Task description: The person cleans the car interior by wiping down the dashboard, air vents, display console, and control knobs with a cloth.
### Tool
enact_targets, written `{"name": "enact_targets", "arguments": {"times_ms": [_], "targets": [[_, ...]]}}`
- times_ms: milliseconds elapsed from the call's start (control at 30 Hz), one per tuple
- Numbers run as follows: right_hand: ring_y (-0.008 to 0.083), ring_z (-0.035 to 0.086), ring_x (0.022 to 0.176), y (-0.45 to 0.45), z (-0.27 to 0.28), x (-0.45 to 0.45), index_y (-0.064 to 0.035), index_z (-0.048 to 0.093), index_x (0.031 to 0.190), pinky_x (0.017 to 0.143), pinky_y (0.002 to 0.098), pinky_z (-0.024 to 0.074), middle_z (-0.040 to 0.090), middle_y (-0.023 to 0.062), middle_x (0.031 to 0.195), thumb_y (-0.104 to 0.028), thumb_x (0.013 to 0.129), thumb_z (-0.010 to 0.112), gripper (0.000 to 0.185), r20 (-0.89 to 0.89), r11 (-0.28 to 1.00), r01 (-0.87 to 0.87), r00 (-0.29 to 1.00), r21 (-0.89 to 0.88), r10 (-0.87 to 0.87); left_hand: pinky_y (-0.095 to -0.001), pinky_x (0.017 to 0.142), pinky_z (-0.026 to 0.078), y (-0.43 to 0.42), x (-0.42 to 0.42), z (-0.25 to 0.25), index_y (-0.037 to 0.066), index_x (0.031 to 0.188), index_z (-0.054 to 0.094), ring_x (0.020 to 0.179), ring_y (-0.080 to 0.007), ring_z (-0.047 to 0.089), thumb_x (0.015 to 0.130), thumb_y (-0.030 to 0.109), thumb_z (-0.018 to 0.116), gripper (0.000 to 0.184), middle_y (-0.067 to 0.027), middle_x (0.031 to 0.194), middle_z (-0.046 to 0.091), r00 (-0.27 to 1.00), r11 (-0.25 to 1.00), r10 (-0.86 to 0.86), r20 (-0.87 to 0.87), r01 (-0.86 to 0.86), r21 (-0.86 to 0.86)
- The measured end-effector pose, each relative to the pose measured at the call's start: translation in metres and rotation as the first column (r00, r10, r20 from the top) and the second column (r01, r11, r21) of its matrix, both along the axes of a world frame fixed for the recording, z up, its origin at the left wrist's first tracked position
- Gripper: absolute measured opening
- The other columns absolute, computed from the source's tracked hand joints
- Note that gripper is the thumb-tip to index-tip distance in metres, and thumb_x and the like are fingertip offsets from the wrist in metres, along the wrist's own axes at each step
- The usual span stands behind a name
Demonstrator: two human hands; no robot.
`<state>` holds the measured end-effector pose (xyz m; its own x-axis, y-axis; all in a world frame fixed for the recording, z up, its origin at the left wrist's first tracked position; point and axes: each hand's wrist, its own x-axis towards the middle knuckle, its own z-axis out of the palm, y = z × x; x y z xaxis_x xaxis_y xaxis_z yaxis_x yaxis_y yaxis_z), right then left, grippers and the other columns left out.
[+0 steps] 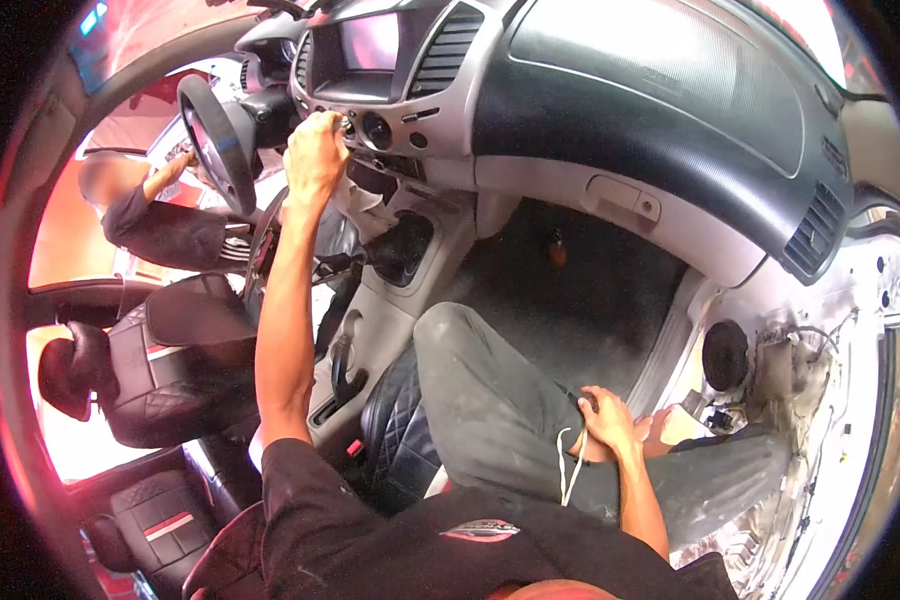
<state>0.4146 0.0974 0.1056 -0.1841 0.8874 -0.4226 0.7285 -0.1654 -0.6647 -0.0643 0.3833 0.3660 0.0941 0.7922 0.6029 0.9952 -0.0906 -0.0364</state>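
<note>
Reaching forward, my left hand (315, 152) is closed at the left edge of the dashboard's control panel, its fingertips beside a round knob (377, 130); what they grip is hidden. Just below hangs a pale cloth-like piece (365, 208), near the gear lever boot (402, 248). My right hand (608, 420) lies low over my lap, fingers curled around a small dark thing too unclear to name. Near it are my bare foot (655, 430) and the white drawstring (564, 465) of my grey trousers.
A person (175, 225) is at the driver's side, with a hand near the steering wheel (217, 145). The glove box (620, 197) is closed above the dark footwell (570, 290). A stripped door (830, 400) with loose wires stands at the right. The handbrake (344, 370) is between the seats.
</note>
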Motion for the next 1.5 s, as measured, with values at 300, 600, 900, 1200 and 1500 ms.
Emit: {"name": "enact_targets", "arguments": {"times_ms": [300, 600, 900, 1200, 1500], "targets": [[0.0388, 0.068, 0.103, -0.001, 0.005, -0.001, -0.0058, 0.067, 0.125, 0.091, 0.0487, 0.0526, 0.071, 0.0189, 0.112, -0.028, 0.095, 0.064, 0.037, -0.011, 1.000, -0.026, 1.000, -0.004, 0.025, -0.0413, 0.083, 0.057, 0.010, -0.016, -0.007, 0.007, 0.107, 0.076, 0.094, -0.0342, 0.073, 0.085, 0.011, 0.071, 0.023, -0.0177, 0.100, 0.075, 0.989, 0.999, -0.024, 0.144, 0.028, -0.028], [0.0380, 0.069, 0.104, -0.003, -0.008, 0.002, -0.0052, 0.068, 0.124, 0.091, 0.0472, 0.0531, 0.071, 0.0192, 0.115, -0.028, 0.095, 0.065, 0.037, -0.014, 0.999, -0.024, 1.000, 0.043, 0.025, -0.0388, 0.083, 0.057, 0.000, -0.027, 0.016, 0.009, 0.107, 0.077, 0.091, -0.0308, 0.075, 0.086, 0.016, 0.072, 0.022, -0.0165, 0.097, 0.076, 0.957, 0.993, -0.068, 0.281, 0.092, -0.074], [0.0375, 0.069, 0.105, -0.001, -0.002, 0.003, -0.0037, 0.067, 0.125, 0.092, 0.0453, 0.0532, 0.071, 0.0218, 0.116, -0.027, 0.094, 0.065, 0.039, 0.001, 0.999, -0.030, 1.000, -0.034, 0.030, -0.0301, 0.083, 0.055, 0.018, -0.041, -0.003, 0.003, 0.109, 0.075, 0.090, -0.0172, 0.074, 0.090, 0.017, 0.075, 0.024, -0.0127, 0.098, 0.078, 0.872, 0.975, -0.195, 0.450, 0.222, -0.007], [0.0379, 0.068, 0.107, 0.000, 0.003, -0.001, -0.0048, 0.067, 0.126, 0.093, 0.0455, 0.0525, 0.070, 0.0216, 0.117, -0.028, 0.095, 0.065, 0.039, 0.042, 0.995, -0.031, 0.998, -0.094, 0.035, -0.0260, 0.073, 0.052, 0.028, -0.065, -0.029, 0.002, 0.090, 0.076, 0.077, -0.0092, 0.067, 0.087, 0.022, 0.081, 0.021, -0.0059, 0.084, 0.076, 0.709, 0.987, -0.121, 0.694, 0.157, 0.011], [0.0376, 0.067, 0.109, -0.002, -0.008, 0.001, -0.0062, 0.067, 0.126, 0.094, 0.0463, 0.0520, 0.070, 0.0204, 0.119, -0.030, 0.095, 0.064, 0.039, 0.011, 0.998, -0.035, 0.999, -0.060, 0.036, -0.0271, 0.071, 0.049, 0.029, -0.054, -0.066, 0.000, 0.086, 0.076, 0.073, -0.0116, 0.063, 0.086, 0.018, 0.076, 0.019, -0.0055, 0.083, 0.074, 0.265, 0.991, 0.043, 0.963, 0.114, -0.076]]}}
